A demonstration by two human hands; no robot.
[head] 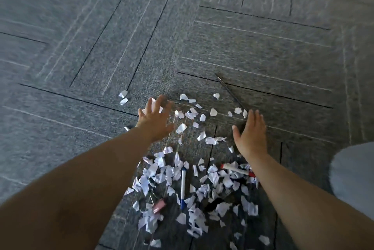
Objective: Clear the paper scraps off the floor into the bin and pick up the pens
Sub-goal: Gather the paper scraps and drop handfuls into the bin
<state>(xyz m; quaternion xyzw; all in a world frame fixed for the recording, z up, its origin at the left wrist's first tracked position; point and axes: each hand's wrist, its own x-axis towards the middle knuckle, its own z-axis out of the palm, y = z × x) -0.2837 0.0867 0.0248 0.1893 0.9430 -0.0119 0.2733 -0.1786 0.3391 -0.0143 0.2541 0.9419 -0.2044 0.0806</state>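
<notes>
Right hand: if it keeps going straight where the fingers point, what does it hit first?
Probably the paper scrap just past the right hand fingertips, then the thin black pen beyond it. Height above the carpet is unclear.

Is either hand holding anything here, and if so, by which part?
Nothing is held. The left hand and right hand are both open, spread above the paper scraps.

No writing, label, brand or number can be read anywhere; the markers among the paper scraps show no legible print, and the carpet tiles carry only plain lines.
</notes>
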